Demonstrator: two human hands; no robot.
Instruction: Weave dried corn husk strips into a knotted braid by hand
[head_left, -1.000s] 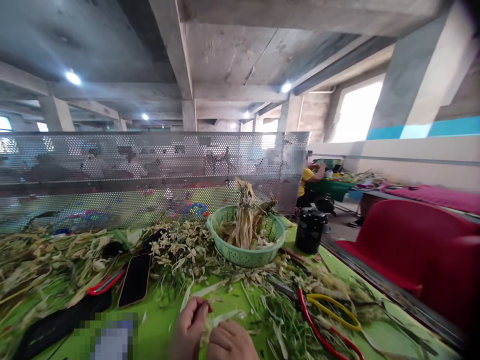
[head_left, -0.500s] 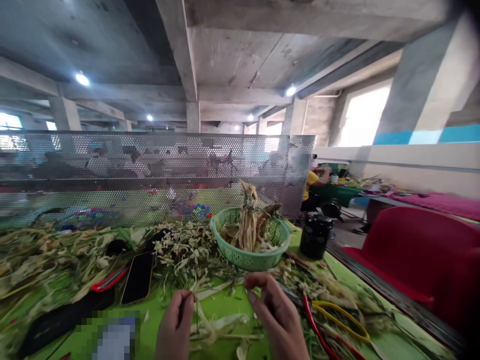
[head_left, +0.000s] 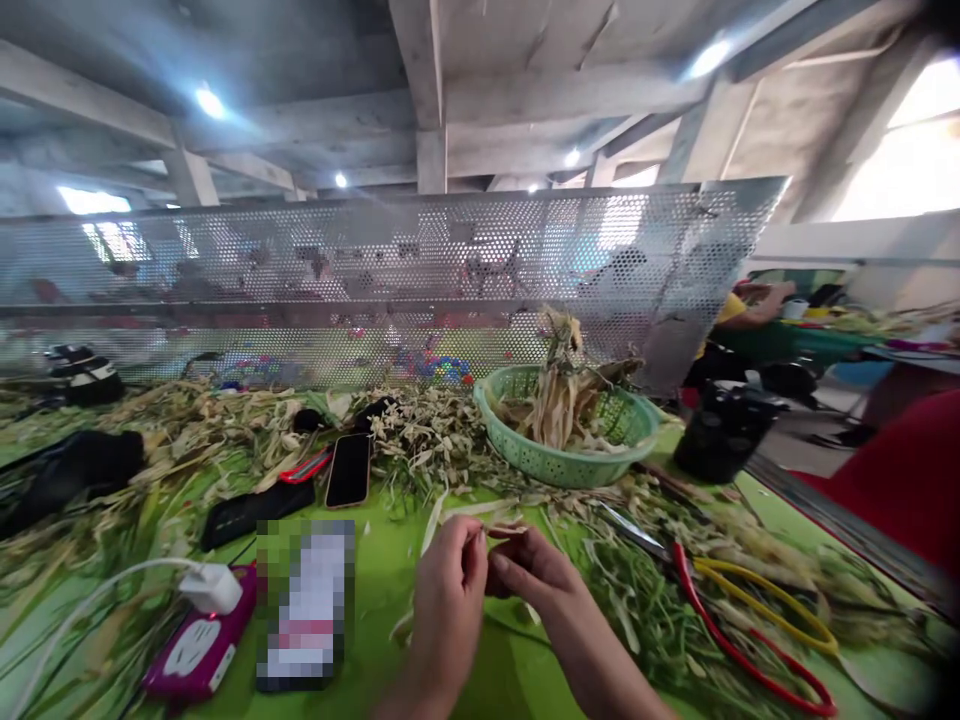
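Two bare hands meet over the green tabletop (head_left: 390,570), a thin pale strip (head_left: 506,531) between their fingertips.
From here I see the left hand (head_left: 453,575) with thumb and fingers pinched narrow on one end of the strip; the right hand (head_left: 546,580) faces it, fingers curled in close at the other end, though I can't tell whether they grip it too. Beyond them stands a green basket (head_left: 566,468) with a dried plant bundle (head_left: 559,405) upright inside. To the right, scissors (head_left: 685,585) with red and yellow handles lie by green shreds (head_left: 630,590); to the left sits a purple power strip (head_left: 196,648).
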